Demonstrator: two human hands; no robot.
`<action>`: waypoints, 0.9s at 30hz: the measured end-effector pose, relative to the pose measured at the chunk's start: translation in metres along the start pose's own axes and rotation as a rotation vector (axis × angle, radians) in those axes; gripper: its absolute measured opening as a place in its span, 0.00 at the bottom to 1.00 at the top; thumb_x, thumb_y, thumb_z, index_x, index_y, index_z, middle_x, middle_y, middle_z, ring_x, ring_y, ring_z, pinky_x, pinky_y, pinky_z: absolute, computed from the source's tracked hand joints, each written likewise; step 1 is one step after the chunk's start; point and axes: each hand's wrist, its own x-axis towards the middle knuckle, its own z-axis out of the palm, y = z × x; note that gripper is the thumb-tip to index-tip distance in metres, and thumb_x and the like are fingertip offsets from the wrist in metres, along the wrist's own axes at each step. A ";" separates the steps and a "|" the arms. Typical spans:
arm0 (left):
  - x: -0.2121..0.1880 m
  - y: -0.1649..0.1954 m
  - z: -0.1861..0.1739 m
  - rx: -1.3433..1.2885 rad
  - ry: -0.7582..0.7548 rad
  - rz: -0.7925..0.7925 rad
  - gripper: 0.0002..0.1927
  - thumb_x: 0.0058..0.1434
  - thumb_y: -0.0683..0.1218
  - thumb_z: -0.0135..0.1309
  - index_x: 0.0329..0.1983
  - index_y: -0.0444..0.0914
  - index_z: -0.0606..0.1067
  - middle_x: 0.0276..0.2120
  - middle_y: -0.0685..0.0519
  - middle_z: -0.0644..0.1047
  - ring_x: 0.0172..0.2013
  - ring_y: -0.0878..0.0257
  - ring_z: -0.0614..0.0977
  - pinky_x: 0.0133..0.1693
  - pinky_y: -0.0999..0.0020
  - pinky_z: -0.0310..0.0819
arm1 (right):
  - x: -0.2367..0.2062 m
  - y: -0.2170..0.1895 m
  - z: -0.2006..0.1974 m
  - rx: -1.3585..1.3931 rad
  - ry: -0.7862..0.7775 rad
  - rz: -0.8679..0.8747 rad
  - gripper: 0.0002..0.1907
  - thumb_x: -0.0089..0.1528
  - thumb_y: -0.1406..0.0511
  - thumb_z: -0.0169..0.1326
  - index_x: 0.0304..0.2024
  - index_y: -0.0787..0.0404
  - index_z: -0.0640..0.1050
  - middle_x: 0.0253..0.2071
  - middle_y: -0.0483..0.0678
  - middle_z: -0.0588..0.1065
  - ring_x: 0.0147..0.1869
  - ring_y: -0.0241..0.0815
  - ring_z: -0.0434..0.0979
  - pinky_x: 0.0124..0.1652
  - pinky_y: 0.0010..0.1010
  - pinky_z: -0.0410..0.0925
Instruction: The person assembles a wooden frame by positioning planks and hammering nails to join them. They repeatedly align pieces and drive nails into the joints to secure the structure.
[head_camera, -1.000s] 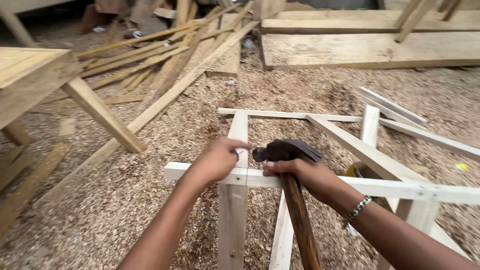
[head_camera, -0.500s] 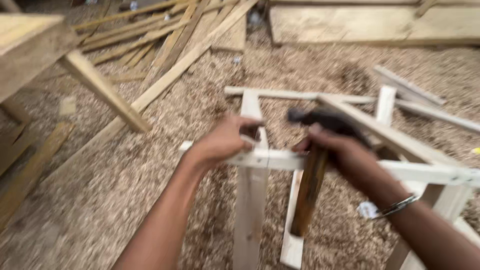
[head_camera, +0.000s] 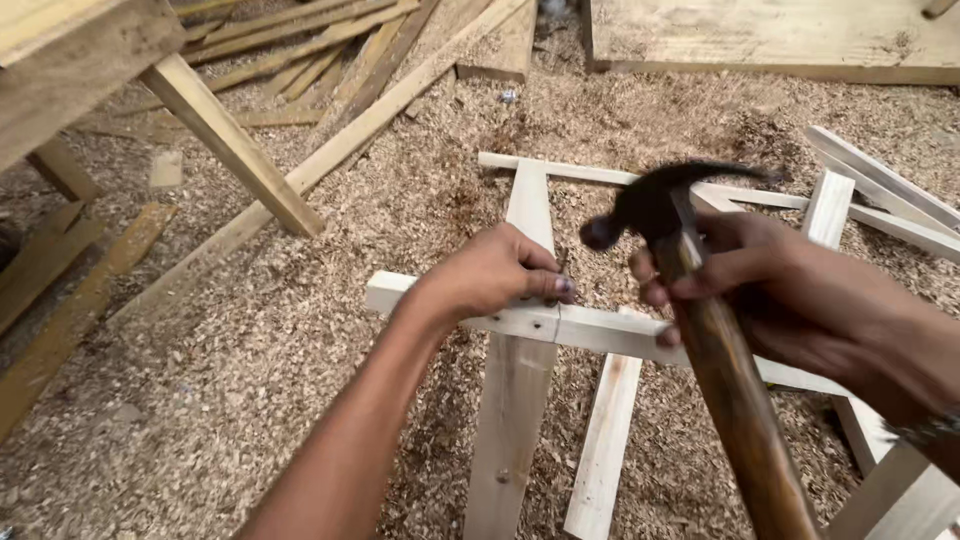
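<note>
Here I see the left hand (head_camera: 490, 272) pinching a nail (head_camera: 560, 262) on the wooden frame (head_camera: 600, 330), right hand (head_camera: 790, 290) wrapped around the hammer (head_camera: 700, 330).

Your right hand (head_camera: 790, 300) is gripping a hammer (head_camera: 700, 330) whose handle is looking like dark brown wood, smooth and faintly glossy, while its head is showing as dark, dull metal, blurred. Your left hand (head_camera: 495, 272) is resting bare on the frame (head_camera: 520, 400), which is looking like pale, unfinished sawn wood, matt and fairly smooth, with small dark knots and nail marks. The floor (head_camera: 250, 400) is lying under a rough, loose layer of tan wood shavings and sawdust. The planks (head_camera: 330, 60) at the top left are appearing as darker, weathered raw timber, coarse and matt
</note>
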 end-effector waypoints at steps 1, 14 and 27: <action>0.000 -0.001 0.000 -0.001 -0.001 0.009 0.06 0.57 0.49 0.62 0.34 0.43 0.85 0.28 0.55 0.85 0.28 0.68 0.81 0.35 0.65 0.76 | -0.008 0.003 0.001 -0.004 -0.076 -0.018 0.39 0.53 0.80 0.50 0.66 0.56 0.62 0.40 0.49 0.71 0.40 0.45 0.80 0.40 0.44 0.79; -0.002 -0.008 0.004 -0.047 0.007 -0.039 0.06 0.55 0.49 0.63 0.31 0.44 0.85 0.26 0.57 0.84 0.26 0.71 0.80 0.32 0.67 0.74 | -0.038 -0.014 -0.005 -0.321 0.277 0.217 0.23 0.61 0.79 0.48 0.59 0.67 0.69 0.40 0.63 0.75 0.30 0.50 0.75 0.28 0.35 0.73; -0.003 -0.005 0.003 -0.057 -0.011 -0.135 0.06 0.55 0.48 0.64 0.33 0.42 0.85 0.28 0.53 0.85 0.28 0.66 0.80 0.35 0.63 0.75 | -0.051 -0.043 0.008 -0.678 0.281 0.159 0.29 0.69 0.61 0.50 0.73 0.48 0.67 0.33 0.57 0.74 0.25 0.50 0.75 0.24 0.41 0.73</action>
